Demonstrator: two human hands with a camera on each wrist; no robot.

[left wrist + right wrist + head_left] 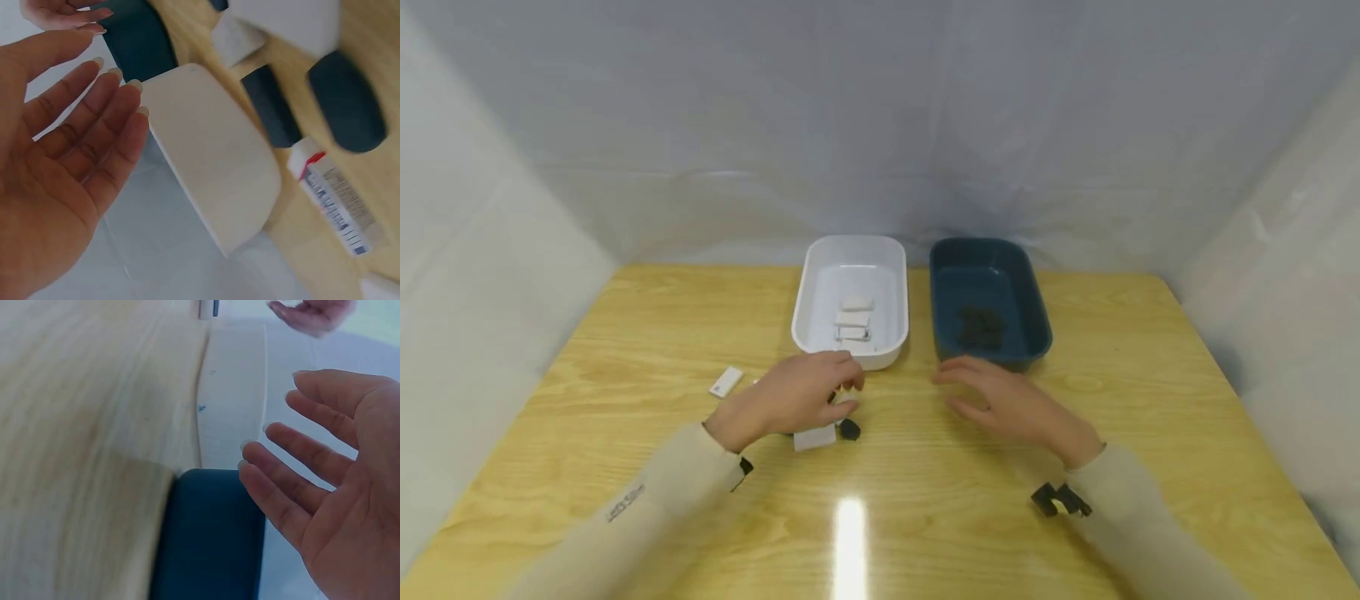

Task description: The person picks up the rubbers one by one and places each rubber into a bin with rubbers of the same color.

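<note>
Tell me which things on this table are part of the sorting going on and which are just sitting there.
In the work: left hand over small white and dark pieces; right hand, open; white bin holding white pieces; dark blue bin holding dark pieces.

Lying about: white piece further left; wooden table.

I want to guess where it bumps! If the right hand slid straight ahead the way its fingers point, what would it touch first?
Probably the dark blue plastic tub. The right hand is open above the wooden table, fingers aimed toward that tub's near rim, though depth is hard to judge.
</note>
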